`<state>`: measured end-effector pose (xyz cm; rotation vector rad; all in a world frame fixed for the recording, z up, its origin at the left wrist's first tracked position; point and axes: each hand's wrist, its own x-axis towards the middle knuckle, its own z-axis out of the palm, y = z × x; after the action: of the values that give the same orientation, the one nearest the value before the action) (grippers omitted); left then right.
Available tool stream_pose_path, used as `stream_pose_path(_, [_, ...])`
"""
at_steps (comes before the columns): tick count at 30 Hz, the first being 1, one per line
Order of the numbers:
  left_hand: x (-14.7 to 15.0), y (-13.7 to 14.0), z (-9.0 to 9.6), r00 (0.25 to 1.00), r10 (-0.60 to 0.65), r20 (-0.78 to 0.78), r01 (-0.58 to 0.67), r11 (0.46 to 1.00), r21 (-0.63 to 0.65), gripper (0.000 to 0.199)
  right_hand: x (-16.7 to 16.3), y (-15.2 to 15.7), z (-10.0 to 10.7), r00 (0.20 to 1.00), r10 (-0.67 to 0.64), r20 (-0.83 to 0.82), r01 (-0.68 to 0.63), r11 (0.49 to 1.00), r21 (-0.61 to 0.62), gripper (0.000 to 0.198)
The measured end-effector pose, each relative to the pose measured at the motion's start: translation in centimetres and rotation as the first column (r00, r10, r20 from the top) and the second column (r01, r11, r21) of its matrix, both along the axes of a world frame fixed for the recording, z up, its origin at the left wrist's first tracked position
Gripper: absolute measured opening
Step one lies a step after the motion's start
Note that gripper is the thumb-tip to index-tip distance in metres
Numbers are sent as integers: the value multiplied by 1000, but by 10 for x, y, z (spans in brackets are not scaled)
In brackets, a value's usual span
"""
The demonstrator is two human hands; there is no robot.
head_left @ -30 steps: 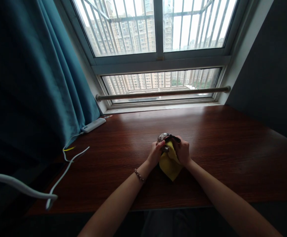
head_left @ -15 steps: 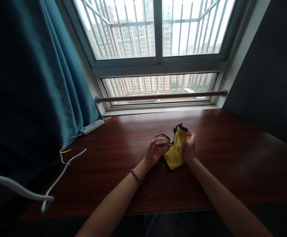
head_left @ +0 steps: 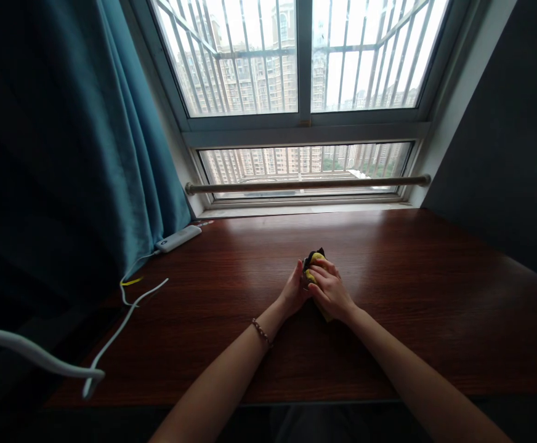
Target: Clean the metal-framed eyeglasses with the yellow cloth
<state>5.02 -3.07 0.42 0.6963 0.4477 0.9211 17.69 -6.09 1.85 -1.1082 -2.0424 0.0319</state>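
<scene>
Above the dark wooden desk [head_left: 231, 289], my left hand [head_left: 292, 295] is closed around a small glass dish [head_left: 305, 283], thumb up on its side. Only a sliver of the dish shows; hands and cloth cover the rest. My right hand [head_left: 334, 294] presses a yellow cleaning cloth [head_left: 317, 256] with black edging against the dish, its fingers bent over the bunched fabric. A lower corner of the cloth hangs out beneath that palm. The two hands almost meet.
On the left, a white power strip [head_left: 178, 239] lies beside the blue curtain [head_left: 125, 154]. A white cable [head_left: 121, 329] loops over the desk's left side. A barred window with a horizontal rail [head_left: 305, 184] stands behind the desk.
My right hand has moved left, bringing the cloth onto the glass dish. The cloth, hanging loosely before, is now bunched. The dish has turned and is mostly hidden.
</scene>
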Motion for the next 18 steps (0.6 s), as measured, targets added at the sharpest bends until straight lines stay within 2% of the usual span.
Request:
stream_pose_path(4, [0, -1, -1, 1000, 16, -20, -15, 999, 35, 57, 3, 3, 4, 987, 152, -49, -155, 987, -43, 35])
stream_pose_path(6, [-1, -2, 0, 1000, 14, -21, -14, 1000, 20, 60, 4, 5, 7, 985, 160, -58, -163, 985, -54, 38])
stream_pose_path(13, [-1, 1, 1, 997, 52, -52, -54, 998, -24, 58, -3, 5, 8, 989, -108, 97, 108, 994, 7, 40])
stream_pose_path(18, [1, 3, 0, 998, 30, -51, -30, 1000, 3, 57, -4, 2, 4, 983, -113, 143, 108, 993, 42, 28])
